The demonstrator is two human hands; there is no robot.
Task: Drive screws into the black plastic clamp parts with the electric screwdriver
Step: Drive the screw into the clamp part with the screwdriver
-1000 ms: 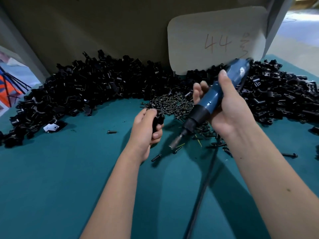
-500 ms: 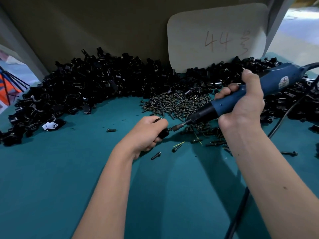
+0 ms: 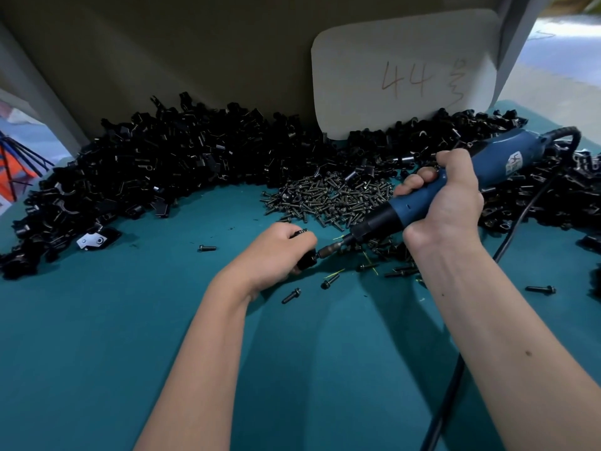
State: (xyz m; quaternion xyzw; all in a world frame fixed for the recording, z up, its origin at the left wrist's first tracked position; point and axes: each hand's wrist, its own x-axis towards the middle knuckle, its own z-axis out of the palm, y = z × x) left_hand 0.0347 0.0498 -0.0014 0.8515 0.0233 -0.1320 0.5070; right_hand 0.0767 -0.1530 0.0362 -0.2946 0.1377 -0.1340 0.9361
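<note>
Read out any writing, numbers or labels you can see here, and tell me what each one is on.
"44", handwritten in a faint brownish pen on the white card that leans against the back wall behind the heap of black clamp parts.
A handwritten mark right after the "44" on the same card: cannot be read.
A small pale label on the blue electric screwdriver held by the right hand: a logo and print too small and blurred to read.

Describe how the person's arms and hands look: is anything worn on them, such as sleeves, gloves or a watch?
Both forearms are bare as far as the picture shows: no sleeves reach into view. The left hand and the right hand wear no gloves, and no watch, ring or wristband shows. The right forearm bears one small dark mark.
</note>
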